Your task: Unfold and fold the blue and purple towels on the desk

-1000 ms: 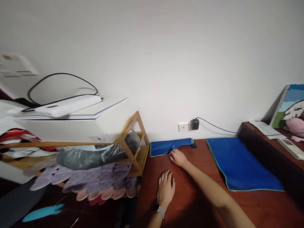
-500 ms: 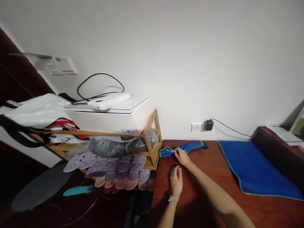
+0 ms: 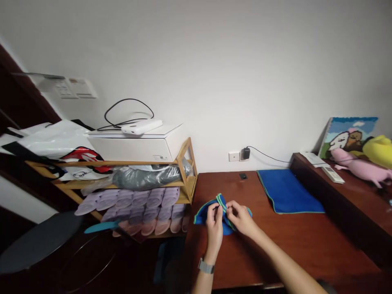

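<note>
A small blue cloth with a green edge [image 3: 204,213] is bunched up over the near left part of the dark red wooden table [image 3: 275,241]. My left hand [image 3: 214,226] and my right hand [image 3: 241,217] both pinch its green hem, fingers closed on the fabric, the two hands nearly touching. A watch sits on my left wrist. A second, larger blue cloth [image 3: 288,191] lies flat on the table further back to the right, apart from both hands.
A wooden shoe rack [image 3: 183,179] with several slippers, a grey bag and a white box stands left of the table. A wall socket with a charger [image 3: 245,154] sits behind. A raised side shelf [image 3: 343,192] at the right holds plush toys, a remote and a picture.
My right hand pulled the small blue cloth from the table's back edge toward me. My left hand lifted off the table and took hold of it too.
</note>
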A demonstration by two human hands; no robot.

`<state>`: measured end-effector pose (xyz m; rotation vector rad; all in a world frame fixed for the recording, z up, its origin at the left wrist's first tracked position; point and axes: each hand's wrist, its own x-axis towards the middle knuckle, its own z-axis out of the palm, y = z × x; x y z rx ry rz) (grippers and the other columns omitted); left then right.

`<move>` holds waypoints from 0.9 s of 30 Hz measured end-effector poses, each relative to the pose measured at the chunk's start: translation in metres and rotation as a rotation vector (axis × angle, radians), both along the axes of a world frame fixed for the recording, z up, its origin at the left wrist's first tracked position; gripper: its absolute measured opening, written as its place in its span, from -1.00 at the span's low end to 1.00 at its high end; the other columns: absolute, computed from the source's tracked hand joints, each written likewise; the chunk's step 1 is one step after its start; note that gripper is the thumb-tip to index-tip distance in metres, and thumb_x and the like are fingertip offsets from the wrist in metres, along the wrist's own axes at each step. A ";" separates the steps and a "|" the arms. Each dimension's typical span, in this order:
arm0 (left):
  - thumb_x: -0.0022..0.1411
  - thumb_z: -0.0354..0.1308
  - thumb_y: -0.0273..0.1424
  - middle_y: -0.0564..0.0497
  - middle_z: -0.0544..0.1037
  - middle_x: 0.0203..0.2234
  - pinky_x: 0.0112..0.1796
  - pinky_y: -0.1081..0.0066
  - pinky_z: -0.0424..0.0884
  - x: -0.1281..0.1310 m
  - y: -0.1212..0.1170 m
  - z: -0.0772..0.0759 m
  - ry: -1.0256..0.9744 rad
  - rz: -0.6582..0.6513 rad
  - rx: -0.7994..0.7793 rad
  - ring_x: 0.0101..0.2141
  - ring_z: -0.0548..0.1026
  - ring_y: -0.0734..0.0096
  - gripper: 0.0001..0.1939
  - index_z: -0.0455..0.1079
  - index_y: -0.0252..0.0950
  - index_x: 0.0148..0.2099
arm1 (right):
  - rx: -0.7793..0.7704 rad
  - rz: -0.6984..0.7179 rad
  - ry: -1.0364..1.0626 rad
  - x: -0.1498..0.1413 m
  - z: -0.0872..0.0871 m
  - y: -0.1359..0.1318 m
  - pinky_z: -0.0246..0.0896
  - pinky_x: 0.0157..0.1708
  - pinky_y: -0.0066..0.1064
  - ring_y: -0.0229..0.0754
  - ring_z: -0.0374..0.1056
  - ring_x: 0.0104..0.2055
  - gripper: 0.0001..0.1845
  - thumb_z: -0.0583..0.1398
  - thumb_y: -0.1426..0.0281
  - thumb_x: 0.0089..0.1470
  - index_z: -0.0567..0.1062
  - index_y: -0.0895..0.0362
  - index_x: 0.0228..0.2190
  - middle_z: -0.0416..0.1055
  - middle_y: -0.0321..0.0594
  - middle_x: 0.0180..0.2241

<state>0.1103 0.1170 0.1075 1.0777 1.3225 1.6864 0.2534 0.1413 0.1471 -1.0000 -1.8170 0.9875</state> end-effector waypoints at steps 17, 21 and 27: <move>0.38 0.19 0.20 -0.09 0.74 -0.19 -0.13 0.28 0.58 0.051 -0.061 0.114 0.222 -0.250 0.098 -0.16 0.70 0.18 -0.44 0.46 -0.18 0.05 | 0.192 -0.077 0.035 0.067 0.080 -0.067 0.15 -0.33 -0.49 -0.31 0.24 -0.40 -0.68 0.16 0.16 0.37 0.51 0.12 -0.32 0.40 -0.33 -0.44; 0.41 0.09 0.24 -0.04 0.70 -0.30 -0.22 0.28 0.54 0.055 -0.069 0.130 0.331 -0.094 0.151 -0.28 0.66 0.21 -0.45 0.49 -0.15 -0.11 | 0.241 -0.079 0.055 0.063 0.089 -0.076 0.25 -0.26 -0.46 -0.28 0.29 -0.37 -0.66 0.19 0.11 0.37 0.57 0.11 -0.26 0.47 -0.28 -0.40; 0.39 0.07 0.29 0.00 0.61 -0.34 -0.29 0.30 0.48 0.047 -0.061 0.127 0.283 0.009 0.130 -0.35 0.58 0.27 -0.41 0.46 -0.15 -0.09 | 0.122 -0.212 0.213 0.059 0.084 -0.076 0.26 -0.37 -0.44 -0.26 0.29 -0.43 -0.49 0.18 -0.10 0.33 0.56 0.09 -0.21 0.44 -0.27 -0.44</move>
